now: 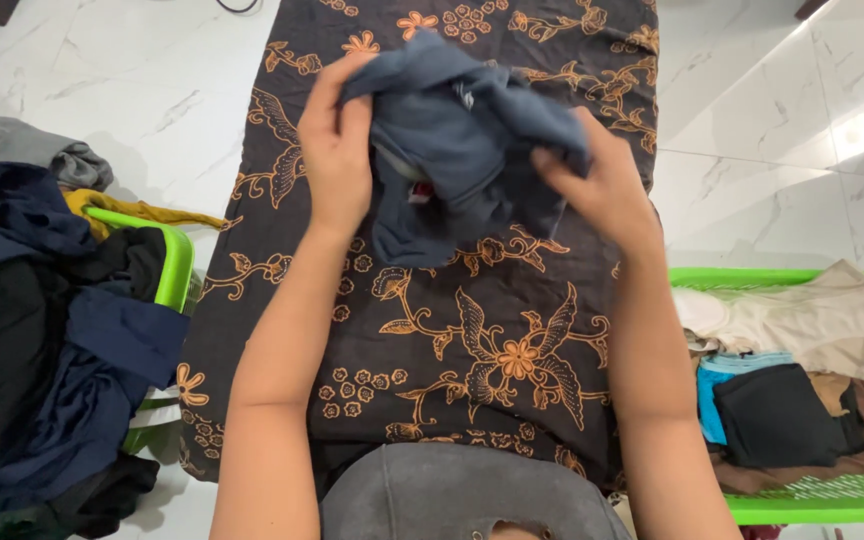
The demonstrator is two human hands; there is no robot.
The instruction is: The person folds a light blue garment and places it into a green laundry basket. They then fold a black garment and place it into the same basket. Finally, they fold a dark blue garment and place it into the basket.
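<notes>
Open cloth in the middle, laundry crowding both sides.

The dark patterned cloth [472,330] lies bare below the bunched blue-grey garment [462,130], with free room between the two forearms and toward the grey fabric [452,495] at the near edge. On the left, a heap of dark clothes [42,340] spills over the green basket [174,262] and blocks that flank. On the right, the green tray [822,500] with its folded pieces [782,390] hems in the edge. White floor tiles [752,120] lie open beyond the cloth, on both far sides.
</notes>
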